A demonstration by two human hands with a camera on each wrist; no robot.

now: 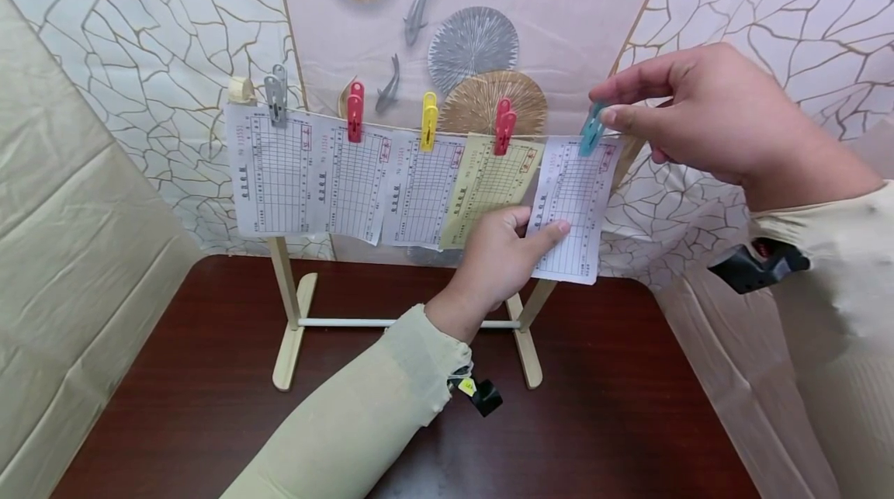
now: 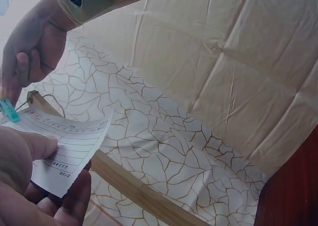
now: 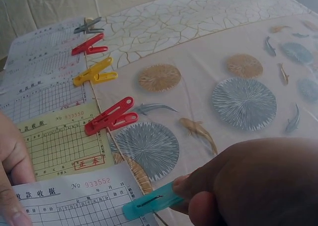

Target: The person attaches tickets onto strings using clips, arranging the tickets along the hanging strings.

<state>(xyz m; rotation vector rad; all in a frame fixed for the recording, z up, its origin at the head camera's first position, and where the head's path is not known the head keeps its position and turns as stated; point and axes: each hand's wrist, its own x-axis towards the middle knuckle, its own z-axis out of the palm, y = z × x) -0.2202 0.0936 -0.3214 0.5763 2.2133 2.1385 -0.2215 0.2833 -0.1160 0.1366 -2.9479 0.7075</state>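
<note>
At the right end of a string hangs a white receipt slip (image 1: 576,204), its top edge in a teal clothespin (image 1: 593,130). My right hand (image 1: 726,111) pinches that clothespin between thumb and fingers. Lower down, my left hand (image 1: 499,251) holds the same slip, thumb across its front and fingers behind, as the left wrist view shows. To its left a yellow slip (image 1: 482,188) hangs from a red clothespin (image 1: 504,126). Further left, white slips (image 1: 272,173) hang from a yellow clothespin (image 1: 429,123), another red clothespin (image 1: 355,112) and a grey clothespin (image 1: 276,95).
The string runs between the posts of a wooden stand (image 1: 282,282) with a white crossbar (image 1: 349,322) low down. It stands on a dark red-brown table (image 1: 601,406). Behind is a patterned cloth (image 1: 559,25) with fish and round motifs; beige cloth (image 1: 84,251) flanks the left side.
</note>
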